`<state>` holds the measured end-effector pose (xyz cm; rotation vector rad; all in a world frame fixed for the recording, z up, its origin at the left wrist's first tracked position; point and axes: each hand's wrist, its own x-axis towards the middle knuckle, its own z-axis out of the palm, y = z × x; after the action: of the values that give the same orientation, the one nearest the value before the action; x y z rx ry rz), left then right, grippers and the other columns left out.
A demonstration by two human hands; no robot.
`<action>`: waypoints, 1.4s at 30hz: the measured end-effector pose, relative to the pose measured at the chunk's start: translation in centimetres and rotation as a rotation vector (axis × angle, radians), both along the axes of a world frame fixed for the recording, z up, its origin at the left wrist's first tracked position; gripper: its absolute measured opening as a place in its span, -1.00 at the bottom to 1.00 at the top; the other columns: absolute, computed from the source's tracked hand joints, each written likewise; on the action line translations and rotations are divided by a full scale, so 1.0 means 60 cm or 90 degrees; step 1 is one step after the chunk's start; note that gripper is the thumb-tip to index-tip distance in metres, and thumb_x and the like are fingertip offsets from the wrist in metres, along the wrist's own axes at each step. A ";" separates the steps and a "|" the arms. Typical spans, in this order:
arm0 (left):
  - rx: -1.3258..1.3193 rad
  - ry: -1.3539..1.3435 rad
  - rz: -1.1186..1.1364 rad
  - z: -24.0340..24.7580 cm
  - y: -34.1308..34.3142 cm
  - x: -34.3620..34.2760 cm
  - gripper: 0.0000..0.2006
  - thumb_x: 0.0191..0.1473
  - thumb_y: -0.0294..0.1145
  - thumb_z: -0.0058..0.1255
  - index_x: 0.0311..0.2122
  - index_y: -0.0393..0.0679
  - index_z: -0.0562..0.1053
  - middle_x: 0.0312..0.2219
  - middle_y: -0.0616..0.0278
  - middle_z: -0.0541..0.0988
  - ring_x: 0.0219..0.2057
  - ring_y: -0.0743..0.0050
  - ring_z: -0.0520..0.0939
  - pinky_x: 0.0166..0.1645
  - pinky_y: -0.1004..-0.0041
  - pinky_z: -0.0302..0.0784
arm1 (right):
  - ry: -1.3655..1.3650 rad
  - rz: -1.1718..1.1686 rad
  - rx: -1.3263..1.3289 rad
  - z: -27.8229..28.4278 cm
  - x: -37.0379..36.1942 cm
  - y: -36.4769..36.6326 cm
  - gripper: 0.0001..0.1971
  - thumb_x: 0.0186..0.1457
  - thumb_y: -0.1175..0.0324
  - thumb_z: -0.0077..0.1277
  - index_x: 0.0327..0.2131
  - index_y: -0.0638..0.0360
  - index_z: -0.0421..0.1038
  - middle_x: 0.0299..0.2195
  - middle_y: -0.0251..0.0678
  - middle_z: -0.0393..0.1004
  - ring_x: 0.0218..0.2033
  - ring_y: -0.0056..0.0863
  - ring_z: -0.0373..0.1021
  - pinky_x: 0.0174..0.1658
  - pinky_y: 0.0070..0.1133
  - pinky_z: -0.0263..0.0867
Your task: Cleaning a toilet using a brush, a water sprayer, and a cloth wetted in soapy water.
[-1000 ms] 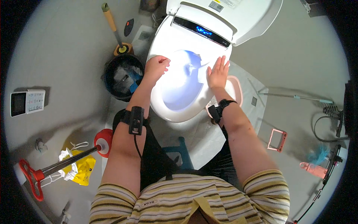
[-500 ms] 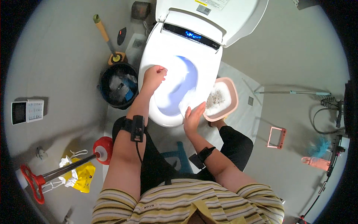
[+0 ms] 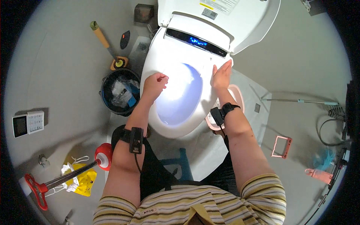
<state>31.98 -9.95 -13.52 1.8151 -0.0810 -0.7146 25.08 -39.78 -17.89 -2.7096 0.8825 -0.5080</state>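
Note:
A white toilet [image 3: 165,56] with its lid raised fills the upper middle of the head view, its bowl glowing pale blue. My left hand [image 3: 153,84] rests on the left side of the seat with fingers curled; I cannot tell whether it holds anything. On the seat's right rim, my right hand [image 3: 221,75] lies flat with fingers together, holding nothing. Both wrists wear black strapped devices. A pink basin [image 3: 240,93] on the floor sits partly hidden behind my right forearm.
A black bin [image 3: 118,93] with rubbish stands left of the toilet, a brush in a holder [image 3: 118,62] behind it. A red plunger [image 3: 101,155], yellow bag [image 3: 84,180], white remote [image 3: 28,123] lie left. A pink frame [image 3: 282,146] and long rod [image 3: 296,101] lie right.
My right hand moved from the seat's near front edge up to the right rim close to the lid hinge. The view shifted slightly. My left hand stayed on the left of the seat.

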 end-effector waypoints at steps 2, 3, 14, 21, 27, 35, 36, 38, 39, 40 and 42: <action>-0.006 -0.007 0.003 -0.006 0.006 -0.002 -0.74 0.10 -0.25 0.01 -0.18 -0.19 0.51 -0.37 0.25 0.60 -0.39 0.51 0.61 -0.33 0.53 0.51 | 0.057 -0.037 -0.006 0.000 0.018 0.017 -0.17 0.23 0.08 -0.16 0.26 0.51 -0.32 0.32 0.11 -0.23 0.32 0.07 -0.19 0.35 -0.26 -0.21; -0.017 -0.014 0.001 -0.006 0.004 -0.003 -0.74 0.09 -0.25 0.01 -0.18 -0.18 0.51 -0.37 0.24 0.60 -0.40 0.51 0.62 -0.34 0.53 0.51 | 0.081 -0.094 -0.027 -0.005 0.025 0.024 -0.16 0.22 0.06 -0.15 0.26 0.53 -0.34 0.32 0.14 -0.26 0.33 0.08 -0.21 0.36 -0.26 -0.24; -0.058 -0.038 0.023 -0.017 0.010 0.000 -0.77 0.09 -0.29 0.03 -0.20 -0.20 0.52 -0.39 0.22 0.60 -0.43 0.51 0.62 -0.37 0.53 0.51 | -0.195 -0.114 -0.058 -0.017 0.133 0.068 -0.16 0.19 0.15 -0.06 0.24 0.59 -0.29 0.31 0.22 -0.32 0.36 0.01 -0.32 0.37 -0.25 -0.38; -0.081 -0.039 0.019 -0.016 0.003 0.001 -0.77 0.08 -0.32 0.06 -0.22 -0.24 0.52 -0.43 0.22 0.59 -0.45 0.52 0.61 -0.37 0.54 0.50 | -0.182 0.153 -0.152 0.004 0.192 0.101 -0.30 0.11 0.32 -0.03 0.29 0.17 -0.06 0.34 -0.18 -0.09 0.36 -0.07 -0.21 0.35 -0.20 -0.30; -0.070 -0.068 0.024 -0.025 0.005 0.012 -0.79 0.08 -0.34 0.06 -0.22 -0.22 0.53 -0.44 0.22 0.60 -0.48 0.51 0.61 -0.38 0.53 0.50 | -0.055 0.448 -0.201 0.031 0.287 0.217 -0.43 0.18 0.29 -0.13 0.25 0.11 0.07 0.32 -0.31 -0.02 0.36 -0.22 -0.17 0.37 -0.32 -0.24; -0.047 -0.110 0.043 -0.039 -0.003 0.018 -0.81 0.10 -0.33 0.06 -0.23 -0.21 0.52 -0.44 0.24 0.60 -0.48 0.53 0.61 -0.41 0.56 0.50 | -0.009 0.712 -0.102 0.013 0.293 0.247 -0.47 0.19 0.28 -0.12 0.23 0.04 0.12 0.30 -0.38 0.04 0.34 -0.27 -0.09 0.36 -0.33 -0.17; -0.046 -0.110 0.042 -0.034 -0.002 0.018 -0.81 0.10 -0.33 0.06 -0.23 -0.21 0.52 -0.44 0.24 0.60 -0.48 0.53 0.61 -0.41 0.56 0.50 | -0.009 0.711 -0.101 0.015 0.286 0.245 -0.47 0.19 0.28 -0.12 0.23 0.04 0.12 0.30 -0.38 0.04 0.34 -0.27 -0.09 0.36 -0.33 -0.17; -0.078 -0.045 0.037 -0.024 0.001 0.016 -0.81 0.10 -0.32 0.06 -0.24 -0.21 0.52 -0.44 0.24 0.60 -0.48 0.54 0.61 -0.41 0.56 0.49 | -0.001 0.687 -0.102 0.024 0.267 0.228 -0.45 0.20 0.24 -0.12 0.25 0.02 0.07 0.32 -0.39 0.00 0.34 -0.28 -0.11 0.36 -0.34 -0.18; -0.077 -0.045 0.037 -0.022 0.004 0.015 -0.81 0.10 -0.32 0.06 -0.24 -0.21 0.52 -0.44 0.24 0.60 -0.48 0.54 0.61 -0.41 0.56 0.49 | -0.002 0.687 -0.101 0.027 0.254 0.218 -0.45 0.20 0.24 -0.12 0.25 0.02 0.07 0.32 -0.39 0.00 0.34 -0.28 -0.11 0.36 -0.34 -0.18; -0.076 -0.039 0.040 -0.020 0.005 0.015 -0.81 0.10 -0.32 0.06 -0.25 -0.21 0.52 -0.44 0.24 0.60 -0.47 0.54 0.62 -0.41 0.56 0.49 | 0.028 0.675 -0.116 0.029 0.239 0.201 -0.42 0.19 0.23 -0.10 0.27 0.01 0.04 0.33 -0.40 -0.03 0.35 -0.29 -0.13 0.36 -0.35 -0.18; -0.079 -0.030 0.042 -0.016 0.004 0.015 -0.81 0.10 -0.32 0.06 -0.25 -0.21 0.52 -0.45 0.24 0.60 -0.47 0.53 0.62 -0.41 0.56 0.49 | 0.063 0.661 -0.132 0.029 0.197 0.162 -0.40 0.18 0.22 -0.09 0.28 0.00 0.01 0.34 -0.41 -0.06 0.35 -0.29 -0.14 0.36 -0.36 -0.19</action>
<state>32.85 -9.71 -14.49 1.7087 -0.0938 -0.6080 36.91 -30.08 -16.12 -2.8921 -0.6280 -0.2246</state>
